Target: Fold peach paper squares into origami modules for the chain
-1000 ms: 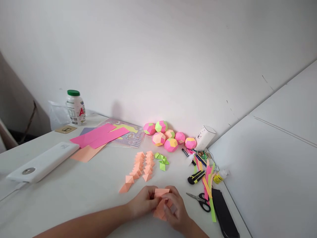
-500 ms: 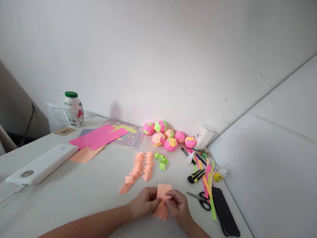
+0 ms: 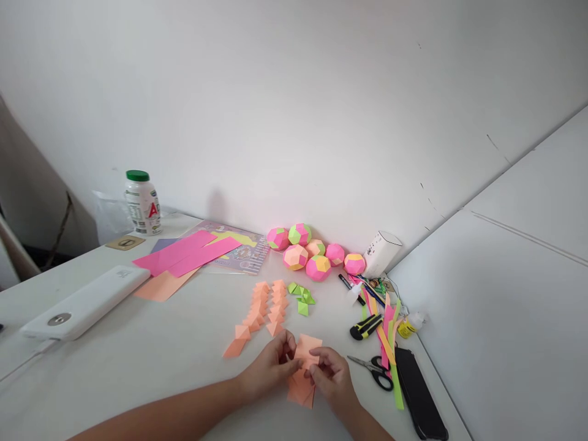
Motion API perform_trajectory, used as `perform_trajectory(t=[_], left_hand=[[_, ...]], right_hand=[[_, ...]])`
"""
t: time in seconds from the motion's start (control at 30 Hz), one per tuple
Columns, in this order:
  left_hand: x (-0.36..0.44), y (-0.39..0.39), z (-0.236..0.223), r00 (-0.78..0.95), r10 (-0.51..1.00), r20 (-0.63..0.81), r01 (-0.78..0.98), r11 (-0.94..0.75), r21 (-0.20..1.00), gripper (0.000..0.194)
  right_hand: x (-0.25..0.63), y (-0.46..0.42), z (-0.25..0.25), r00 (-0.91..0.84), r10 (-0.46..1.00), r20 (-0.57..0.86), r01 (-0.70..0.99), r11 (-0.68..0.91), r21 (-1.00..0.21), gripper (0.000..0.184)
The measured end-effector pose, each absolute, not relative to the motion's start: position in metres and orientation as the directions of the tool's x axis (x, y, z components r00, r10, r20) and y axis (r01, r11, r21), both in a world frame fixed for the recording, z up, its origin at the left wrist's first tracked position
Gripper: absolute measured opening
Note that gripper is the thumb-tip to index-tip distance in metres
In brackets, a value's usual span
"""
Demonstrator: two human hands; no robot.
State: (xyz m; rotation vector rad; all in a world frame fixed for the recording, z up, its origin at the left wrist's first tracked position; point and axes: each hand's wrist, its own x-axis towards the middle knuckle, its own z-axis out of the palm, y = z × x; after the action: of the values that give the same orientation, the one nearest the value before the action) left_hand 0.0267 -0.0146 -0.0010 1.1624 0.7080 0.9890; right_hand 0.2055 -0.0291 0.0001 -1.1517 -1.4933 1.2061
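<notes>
Left hand point(image 3: 270, 366) and right hand point(image 3: 334, 376) pinch peach paper point(image 3: 307, 348) low in the frame, likely folding; next needs a neat press.

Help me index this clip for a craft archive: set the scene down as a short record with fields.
Left hand: left hand holds creased peach paper
Right hand: right hand at the same paper's right side; exact grip unclear
Beyond hands: folded peach pieces in two rows, green pieces beside them
By the wall: seven multicoloured paper balls
Right side: scissors, yellow-black cutter, paper strips
Far left: green-capped bottle, upright
</notes>
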Motion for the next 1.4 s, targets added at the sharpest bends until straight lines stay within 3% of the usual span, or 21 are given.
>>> perform_trajectory(t=[0.2,0.43,0.63,0.93,1.27,1.4], left_hand=[[0.027,-0.015,0.003,0.470,0.880,0.064,-0.280,0.080,0.957,0.037],[0.023,-0.016,0.007,0.563,0.823,0.081,-0.233,0.063,0.971,0.036],[0.023,-0.016,0.001,0.552,0.834,0.021,-0.014,-0.016,1.000,0.042],[0.021,-0.019,0.010,0.480,0.877,-0.016,-0.033,0.036,0.999,0.030],[0.017,-0.023,0.015,0.570,0.821,0.028,-0.038,-0.008,0.999,0.021],[0.017,-0.024,0.012,0.568,0.820,0.069,-0.024,-0.067,0.997,0.030]], right_hand=[[0.206,-0.029,-0.004,-0.276,0.946,0.167,0.192,0.225,-0.955,0.023],[0.202,-0.025,0.004,-0.304,0.901,0.310,0.005,0.327,-0.945,0.020],[0.205,-0.025,0.007,-0.284,0.938,0.200,0.107,0.238,-0.965,0.026],[0.206,-0.025,0.008,-0.341,0.940,0.021,0.173,0.085,-0.981,0.033],[0.207,-0.025,0.008,-0.385,0.923,-0.010,0.161,0.056,-0.985,0.032],[0.208,-0.024,0.008,-0.400,0.916,0.011,0.144,0.075,-0.987,0.030]])
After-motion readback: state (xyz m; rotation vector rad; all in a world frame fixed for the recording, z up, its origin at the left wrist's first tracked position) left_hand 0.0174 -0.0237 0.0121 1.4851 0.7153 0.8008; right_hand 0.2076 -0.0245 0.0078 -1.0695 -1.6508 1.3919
